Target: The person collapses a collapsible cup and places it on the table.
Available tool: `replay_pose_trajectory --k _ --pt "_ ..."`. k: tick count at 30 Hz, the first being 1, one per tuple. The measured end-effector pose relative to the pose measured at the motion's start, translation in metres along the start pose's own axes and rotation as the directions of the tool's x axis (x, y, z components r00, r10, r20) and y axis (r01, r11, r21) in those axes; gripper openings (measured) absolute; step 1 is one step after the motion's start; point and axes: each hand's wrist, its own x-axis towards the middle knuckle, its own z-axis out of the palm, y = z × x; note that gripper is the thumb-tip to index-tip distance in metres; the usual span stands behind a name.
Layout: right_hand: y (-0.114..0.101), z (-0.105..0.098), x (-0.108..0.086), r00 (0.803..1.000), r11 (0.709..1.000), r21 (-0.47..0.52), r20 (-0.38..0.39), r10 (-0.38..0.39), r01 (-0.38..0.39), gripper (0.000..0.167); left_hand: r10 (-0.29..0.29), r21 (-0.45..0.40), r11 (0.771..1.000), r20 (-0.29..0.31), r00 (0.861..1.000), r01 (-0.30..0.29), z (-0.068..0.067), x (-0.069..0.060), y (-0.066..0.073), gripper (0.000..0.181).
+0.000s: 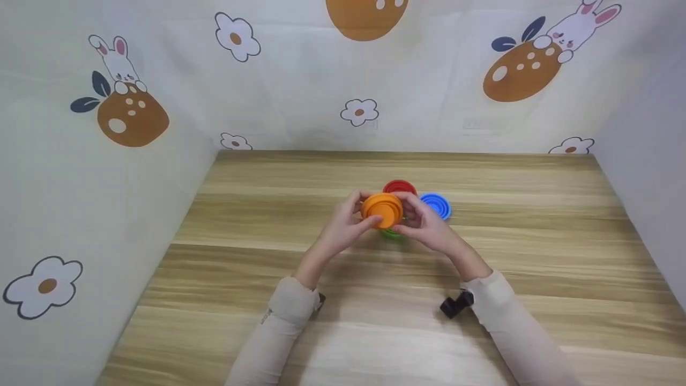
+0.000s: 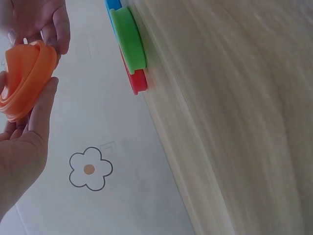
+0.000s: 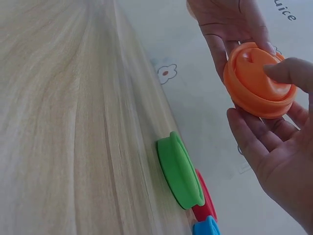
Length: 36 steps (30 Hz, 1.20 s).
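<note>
Both hands hold an orange collapsible cup [image 1: 388, 213] above the table, its ringed folds partly flattened. My left hand [image 1: 343, 228] grips the left side, with the thumb pressing on the cup's middle. On the other side, my right hand [image 1: 433, 229] pinches the rim between fingers and thumb. In the right wrist view the cup [image 3: 252, 93] is tilted and its centre looks dented. Beneath and behind the hands, a green folded cup [image 1: 394, 235], a red one [image 1: 399, 186] and a blue one [image 1: 437, 206] lie flat on the table. The green one is mostly hidden in the head view.
The wood-grain table [image 1: 241, 225] stretches out on both sides of the hands. Pale walls [image 1: 300, 80] printed with flowers, rabbits and orange fruit enclose its back and sides. A black wrist camera [image 1: 456, 304] sticks out at the right sleeve.
</note>
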Motion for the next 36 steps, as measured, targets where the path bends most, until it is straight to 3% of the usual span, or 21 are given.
replay_pose_trajectory --k 12,20,32,36 --pt "-0.002 0.006 0.003 0.998 1.000 -0.026 -0.062 -0.002 0.001 0.053 -0.024 -0.008 1.000 -0.030 0.999 0.024 0.005 0.001 0.001 0.046" --pt "-0.004 0.007 0.002 0.996 0.996 -0.094 -0.083 -0.012 0.004 0.051 -0.054 0.030 0.998 0.007 0.999 0.053 0.006 0.001 0.001 0.048" --pt "-0.004 0.009 0.003 0.989 0.984 -0.175 -0.140 -0.043 0.018 0.049 -0.024 0.047 0.999 0.023 0.999 0.023 0.010 0.000 0.000 0.044" --pt "-0.003 0.009 0.002 0.991 0.977 -0.210 -0.122 -0.056 0.029 0.051 -0.016 0.075 0.997 0.010 1.000 0.015 0.010 0.001 0.001 0.043"
